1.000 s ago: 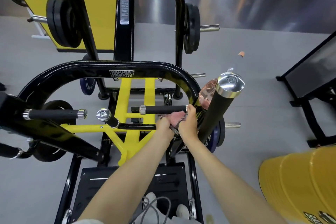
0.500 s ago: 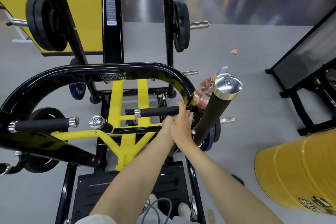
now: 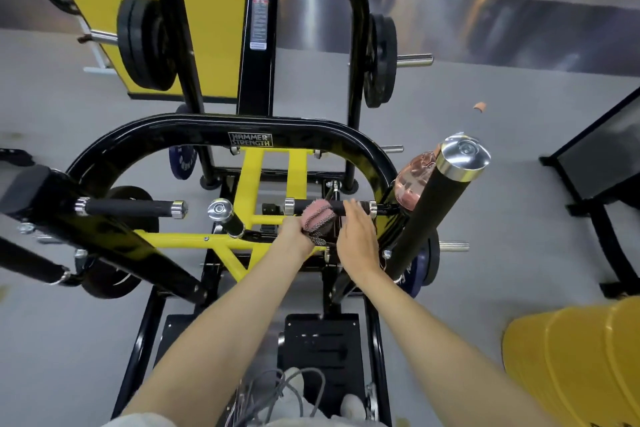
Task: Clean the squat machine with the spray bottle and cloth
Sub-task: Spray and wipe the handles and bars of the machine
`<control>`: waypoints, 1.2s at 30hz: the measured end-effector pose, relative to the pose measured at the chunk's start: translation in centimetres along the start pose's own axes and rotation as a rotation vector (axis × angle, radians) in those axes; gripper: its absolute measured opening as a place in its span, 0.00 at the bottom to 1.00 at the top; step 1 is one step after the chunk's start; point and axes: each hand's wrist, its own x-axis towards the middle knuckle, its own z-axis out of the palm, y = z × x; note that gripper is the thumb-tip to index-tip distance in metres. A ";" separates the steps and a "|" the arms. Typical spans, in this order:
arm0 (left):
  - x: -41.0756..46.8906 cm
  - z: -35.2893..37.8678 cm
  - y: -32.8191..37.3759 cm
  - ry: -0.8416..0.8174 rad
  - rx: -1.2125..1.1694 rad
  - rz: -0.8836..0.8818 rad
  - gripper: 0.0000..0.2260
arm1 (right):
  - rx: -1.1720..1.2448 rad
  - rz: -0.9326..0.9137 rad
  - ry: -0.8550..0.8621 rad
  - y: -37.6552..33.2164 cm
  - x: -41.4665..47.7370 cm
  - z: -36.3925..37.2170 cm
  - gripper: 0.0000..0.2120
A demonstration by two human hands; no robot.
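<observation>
The squat machine [image 3: 214,132] has a black curved frame and yellow struts below me. My left hand [image 3: 294,232] grips a pink cloth [image 3: 317,217] pressed against the short black foam handle [image 3: 332,207] on the machine's right side. My right hand [image 3: 356,239] hovers just right of the cloth with its fingers spread, holding nothing. A pinkish translucent spray bottle [image 3: 414,180] sits wedged behind the tall black padded handle [image 3: 436,204] with a chrome cap, to the right of both hands.
Black weight plates [image 3: 145,42] hang on the machine's pegs at left and right. A yellow barrel [image 3: 575,357] stands at lower right. A black frame [image 3: 595,163] stands at the right edge. The footplate [image 3: 322,340] lies under me, near my shoes.
My hands were together at the handle's right end. Now they are apart: the left has slid the cloth leftward along the handle and the right has let go and spread its fingers.
</observation>
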 end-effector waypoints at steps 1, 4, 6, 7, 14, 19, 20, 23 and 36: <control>-0.4 -0.2 0.4 0.020 0.018 0.047 0.18 | -0.052 -0.025 -0.022 -0.2 0.0 0.1 0.26; -1.3 -1.3 1.7 0.045 -0.063 0.134 0.18 | -0.185 -0.117 -0.087 -0.9 0.3 0.5 0.28; -1.5 -2.0 1.5 0.117 -0.058 0.233 0.15 | -0.255 -0.161 -0.133 -1.4 0.9 0.7 0.31; -1.6 -2.5 1.2 0.151 -0.015 0.311 0.12 | -0.278 -0.167 -0.154 -1.7 1.4 0.8 0.31; -0.2 -5.1 1.8 0.380 1.577 1.402 0.24 | -0.371 -0.154 -0.342 -3.2 3.7 0.7 0.32; 4.1 -5.3 1.7 0.170 1.883 1.547 0.23 | -0.287 -0.151 -0.420 -2.6 3.8 0.3 0.35; 4.0 -4.8 1.9 0.134 1.861 1.518 0.21 | -0.276 -0.157 -0.419 -2.5 3.7 0.2 0.36; 3.9 -2.7 3.5 0.065 1.829 1.313 0.10 | -0.240 -0.167 -0.426 -2.2 3.8 0.2 0.38; 3.8 -0.5 5.4 0.160 0.498 0.202 0.12 | -0.132 -0.136 -0.465 -1.3 4.4 0.2 0.42</control>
